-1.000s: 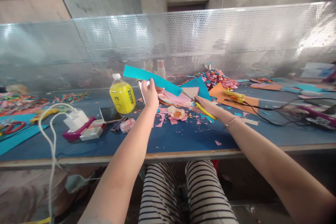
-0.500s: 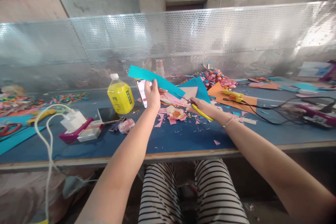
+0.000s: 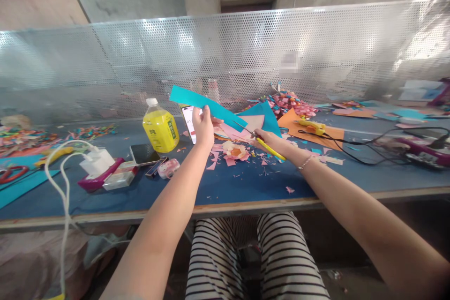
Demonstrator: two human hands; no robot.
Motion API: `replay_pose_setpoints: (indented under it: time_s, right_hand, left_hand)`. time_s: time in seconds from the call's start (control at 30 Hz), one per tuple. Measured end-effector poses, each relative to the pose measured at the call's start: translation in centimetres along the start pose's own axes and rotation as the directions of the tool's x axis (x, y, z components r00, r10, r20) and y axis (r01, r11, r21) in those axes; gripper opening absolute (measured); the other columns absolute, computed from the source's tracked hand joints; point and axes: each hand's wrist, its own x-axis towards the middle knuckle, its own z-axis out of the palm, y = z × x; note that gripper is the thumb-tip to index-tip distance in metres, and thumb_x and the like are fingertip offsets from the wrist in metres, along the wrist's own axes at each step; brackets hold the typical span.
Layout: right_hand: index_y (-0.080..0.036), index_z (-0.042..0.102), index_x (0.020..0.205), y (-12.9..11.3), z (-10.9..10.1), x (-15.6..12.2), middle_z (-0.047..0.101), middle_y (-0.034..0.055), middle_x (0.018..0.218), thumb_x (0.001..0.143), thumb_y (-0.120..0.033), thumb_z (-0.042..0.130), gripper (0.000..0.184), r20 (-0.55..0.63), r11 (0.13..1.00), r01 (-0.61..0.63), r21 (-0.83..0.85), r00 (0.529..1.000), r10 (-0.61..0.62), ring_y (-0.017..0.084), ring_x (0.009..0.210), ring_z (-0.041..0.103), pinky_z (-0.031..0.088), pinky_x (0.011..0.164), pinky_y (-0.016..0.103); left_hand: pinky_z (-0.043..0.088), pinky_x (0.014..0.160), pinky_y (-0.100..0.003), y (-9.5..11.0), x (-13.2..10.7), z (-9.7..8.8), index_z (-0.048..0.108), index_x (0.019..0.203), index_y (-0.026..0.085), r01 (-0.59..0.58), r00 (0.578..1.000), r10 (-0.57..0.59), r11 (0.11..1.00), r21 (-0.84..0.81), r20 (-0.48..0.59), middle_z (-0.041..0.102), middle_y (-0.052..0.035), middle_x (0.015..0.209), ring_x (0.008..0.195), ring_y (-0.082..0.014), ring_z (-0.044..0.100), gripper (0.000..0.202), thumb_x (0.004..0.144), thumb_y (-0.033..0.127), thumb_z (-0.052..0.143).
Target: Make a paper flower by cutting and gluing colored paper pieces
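Observation:
My left hand (image 3: pixel 204 124) pinches a long blue paper strip (image 3: pixel 190 97) near its middle, holding it tilted above the table. Yellow-handled scissors (image 3: pixel 270 148) are in my right hand (image 3: pixel 265 139), whose fingers are wrapped round the handles. The blades point up and left, close to the strip's lower right end; whether they touch it I cannot tell. Beneath the hands lies a pale pink and orange paper flower (image 3: pixel 235 151) among pink scraps. Behind the scissors are a larger blue sheet (image 3: pixel 265 115) and pink paper (image 3: pixel 251 123).
A yellow drink bottle (image 3: pixel 161 129), a propped lit phone (image 3: pixel 189 122), a dark phone (image 3: pixel 144 154) and a power strip (image 3: pixel 101 176) stand left. To the right, a yellow glue gun (image 3: pixel 311 126) lies on orange paper (image 3: pixel 326 137). A perforated metal panel (image 3: pixel 232 56) closes the back.
The scissors' blades have drawn slightly back from the strip's right end, and more of their tips shows. The left hand keeps the strip in nearly the same place.

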Motion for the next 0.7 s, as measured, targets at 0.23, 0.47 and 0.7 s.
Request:
replay_pose_setpoints:
  time_s: [0.23, 0.47, 0.7]
  right_hand:
    - [-0.018, 0.045, 0.082, 0.33, 0.18, 0.13, 0.053, 0.0020, 0.068, 0.081, -0.051, 0.035, 0.034, -0.015, 1.000, 0.012, -0.022, 1.000, -0.012, 0.011, 0.058, 0.045, 0.028, 0.052, 0.021]
    - [-0.018, 0.046, 0.084, 0.64, 0.40, 0.25, 0.053, 0.0019, 0.066, 0.081, -0.050, 0.035, 0.034, -0.013, 0.999, 0.014, -0.048, 1.000, -0.015, 0.011, 0.056, 0.044, 0.027, 0.051, 0.021]
    - [-0.017, 0.047, 0.085, -0.01, -0.02, 0.01, 0.055, 0.0032, 0.068, 0.082, -0.045, 0.037, 0.030, -0.004, 1.000, -0.022, -0.023, 1.000, 0.021, 0.012, 0.060, 0.048, 0.030, 0.053, 0.021]
  left_hand:
    - [0.042, 0.042, -0.020, 0.01, -0.07, 0.03, 0.038, 0.086, 0.022, -0.007, 1.000, 0.006, 1.000, 0.017, 0.010, 0.045, 0.0070, 0.050, 0.046, -0.0120, 0.058, 0.041, 0.071, 0.058, 0.050]
    - [0.040, 0.039, -0.018, 0.09, -0.11, 0.06, 0.038, 0.087, 0.022, -0.011, 1.000, 0.011, 1.000, 0.008, 0.027, 0.044, 0.0076, 0.050, 0.043, -0.0105, 0.056, 0.043, 0.069, 0.060, 0.050]
    - [0.037, 0.036, -0.016, 0.44, -0.13, 0.09, 0.038, 0.082, 0.022, 0.011, 1.000, -0.011, 1.000, 0.000, 0.003, 0.043, 0.0083, 0.048, 0.039, -0.0081, 0.053, 0.037, 0.072, 0.054, 0.052]
